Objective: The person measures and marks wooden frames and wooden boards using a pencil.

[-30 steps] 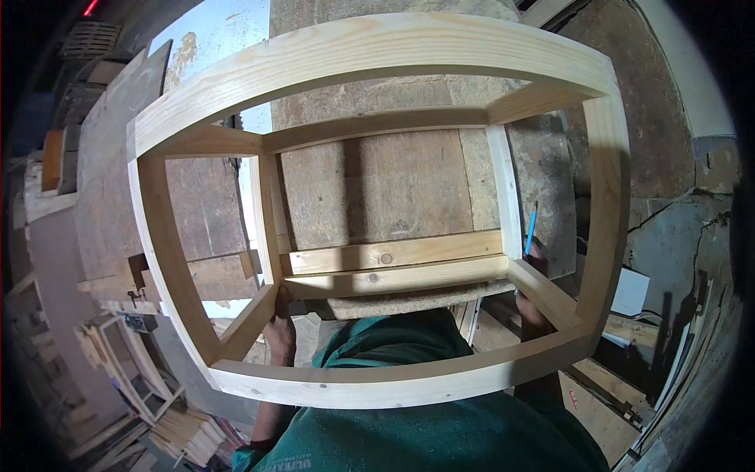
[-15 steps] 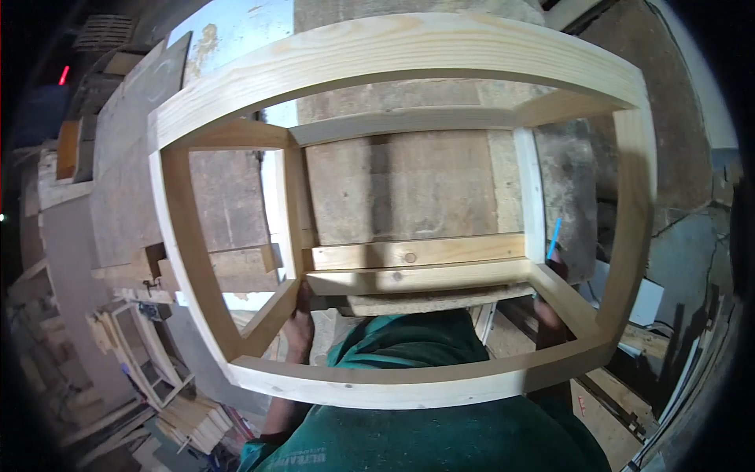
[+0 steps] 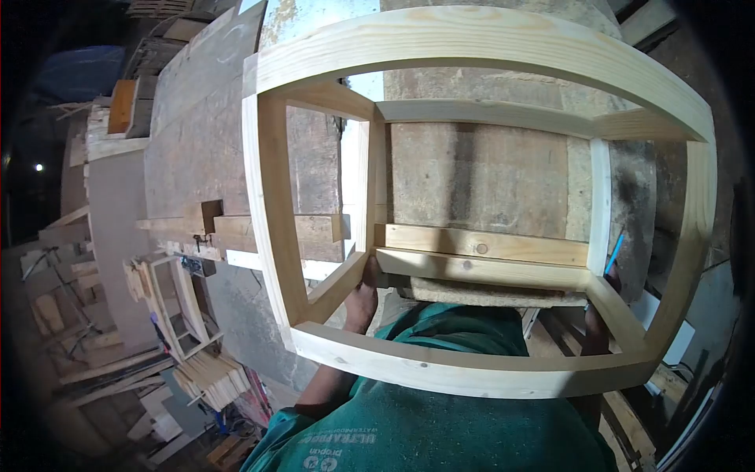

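The wooden frame [image 3: 472, 370] is stood on the workbench [image 3: 480, 181], its near rail against the person's chest. At the frame's lower left corner it is gripped by the left hand [image 3: 362, 297], fingers curled around the slanted rail; a firm hold there is judged best, so the frame cannot rock. At its lower right corner a blue pencil [image 3: 614, 253] is pinched in the right hand [image 3: 599, 318], whose fingers are mostly hidden. Stacked offcuts [image 3: 208, 377] are seen below the frame's left side; room at its right looks tighter.
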`<state>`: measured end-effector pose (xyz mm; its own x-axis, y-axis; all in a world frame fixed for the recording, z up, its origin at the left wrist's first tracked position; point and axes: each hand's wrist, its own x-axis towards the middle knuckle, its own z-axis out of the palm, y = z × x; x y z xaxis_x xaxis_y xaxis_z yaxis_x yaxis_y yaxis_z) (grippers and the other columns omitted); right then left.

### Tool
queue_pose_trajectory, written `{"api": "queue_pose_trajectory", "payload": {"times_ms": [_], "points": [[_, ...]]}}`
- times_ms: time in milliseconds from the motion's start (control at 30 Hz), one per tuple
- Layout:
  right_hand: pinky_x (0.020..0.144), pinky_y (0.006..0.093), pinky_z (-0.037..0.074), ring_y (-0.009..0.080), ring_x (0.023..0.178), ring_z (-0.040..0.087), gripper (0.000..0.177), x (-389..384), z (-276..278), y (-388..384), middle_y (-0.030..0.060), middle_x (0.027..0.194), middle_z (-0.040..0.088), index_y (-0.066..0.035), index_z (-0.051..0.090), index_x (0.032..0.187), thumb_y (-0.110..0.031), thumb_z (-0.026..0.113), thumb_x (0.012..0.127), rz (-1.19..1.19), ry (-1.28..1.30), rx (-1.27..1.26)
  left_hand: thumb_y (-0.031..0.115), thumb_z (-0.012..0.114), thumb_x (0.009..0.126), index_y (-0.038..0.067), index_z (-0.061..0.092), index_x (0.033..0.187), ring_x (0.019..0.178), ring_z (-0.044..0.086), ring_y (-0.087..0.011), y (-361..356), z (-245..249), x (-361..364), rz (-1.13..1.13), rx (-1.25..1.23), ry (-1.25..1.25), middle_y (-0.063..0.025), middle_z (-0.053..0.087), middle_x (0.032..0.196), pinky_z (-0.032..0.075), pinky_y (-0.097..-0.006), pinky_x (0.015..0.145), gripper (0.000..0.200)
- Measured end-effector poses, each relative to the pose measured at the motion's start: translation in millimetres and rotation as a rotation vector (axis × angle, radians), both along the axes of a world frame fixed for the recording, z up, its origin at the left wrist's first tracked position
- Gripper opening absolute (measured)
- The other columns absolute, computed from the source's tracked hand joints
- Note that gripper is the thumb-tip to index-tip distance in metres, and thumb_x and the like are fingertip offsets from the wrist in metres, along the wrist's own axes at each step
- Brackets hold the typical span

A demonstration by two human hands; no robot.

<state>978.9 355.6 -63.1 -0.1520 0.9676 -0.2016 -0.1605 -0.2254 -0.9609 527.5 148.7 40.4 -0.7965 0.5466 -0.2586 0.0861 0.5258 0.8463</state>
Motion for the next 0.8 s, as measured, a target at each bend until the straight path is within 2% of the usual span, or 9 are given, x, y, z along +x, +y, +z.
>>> {"api": "queue_pose_trajectory", "payload": {"times_ms": [67,167,267,367,467,567,800], "points": [[0.097,0.0348,0.041,0.0197,0.112,0.051,0.050,-11.9,13.0,-0.5,0.0079,0.127,0.052,-0.005,0.040,0.139,-0.023,0.054,0.095,0.044,-0.097,0.089,0.023,0.054,0.097,-0.004,0.054,0.118,0.090,0.054,-0.0161,0.3,-7.1,3.2,0.062,0.026,-0.023,-0.0097,0.061,0.099,0.046,-0.0312,0.082,0.034],[0.097,0.0345,0.041,0.0194,0.112,0.051,0.050,-17.6,23.5,-2.7,0.0078,0.127,0.052,-0.004,0.040,0.139,-0.023,0.054,0.095,0.087,-0.166,0.150,0.026,0.059,0.095,-0.002,0.057,0.112,0.096,0.052,-0.0154,5.8,-6.3,8.1,0.153,0.105,-0.146,-0.0083,0.059,0.100,0.043,-0.0286,0.087,0.033],[0.097,0.0342,0.041,0.0191,0.112,0.050,0.051,-19.7,27.4,-1.7,0.0076,0.127,0.052,-0.004,0.039,0.139,-0.023,0.055,0.094,0.113,-0.205,0.182,0.023,0.055,0.097,-0.002,0.051,0.120,0.094,0.052,-0.0153,4.1,-27.2,2.5,0.063,0.189,0.134,-0.0072,0.057,0.103,0.045,-0.0296,0.083,0.034],[0.097,0.0340,0.040,0.0188,0.111,0.050,0.051,-21.4,29.6,-0.2,0.0075,0.127,0.052,-0.004,0.039,0.139,-0.023,0.055,0.094,0.127,-0.227,0.199,0.025,0.055,0.097,0.000,0.051,0.119,0.094,0.052,-0.0143,3.2,-29.3,4.3,0.090,0.232,0.050,-0.0057,0.055,0.103,0.045,-0.0285,0.082,0.033],[0.097,0.0337,0.040,0.0186,0.111,0.050,0.052,-22.5,31.7,2.3,0.0074,0.126,0.052,-0.004,0.039,0.139,-0.023,0.056,0.094,0.140,-0.244,0.211,0.027,0.055,0.098,0.000,0.051,0.119,0.093,0.051,-0.0133,0.1,-25.6,7.2,0.121,0.204,-0.137,-0.0059,0.055,0.104,0.044,-0.0271,0.080,0.035],[0.097,0.0334,0.040,0.0183,0.111,0.050,0.053,-24.8,31.9,3.3,0.0073,0.126,0.052,-0.004,0.039,0.139,-0.023,0.056,0.094,0.155,-0.258,0.225,0.027,0.054,0.098,0.000,0.048,0.122,0.093,0.051,-0.0127,-0.5,-24.5,4.3,0.089,0.133,-0.165,-0.0067,0.055,0.106,0.044,-0.0262,0.080,0.037],[0.096,0.0327,0.040,0.0176,0.111,0.049,0.054,-28.3,35.5,3.2,0.0071,0.126,0.052,-0.004,0.038,0.140,-0.023,0.057,0.093,0.173,-0.291,0.251,0.029,0.054,0.098,0.000,0.043,0.131,0.091,0.051,-0.0116,-0.2,-24.3,4.1,0.104,0.176,-0.204,-0.0059,0.056,0.107,0.044,-0.0256,0.080,0.046]]}}
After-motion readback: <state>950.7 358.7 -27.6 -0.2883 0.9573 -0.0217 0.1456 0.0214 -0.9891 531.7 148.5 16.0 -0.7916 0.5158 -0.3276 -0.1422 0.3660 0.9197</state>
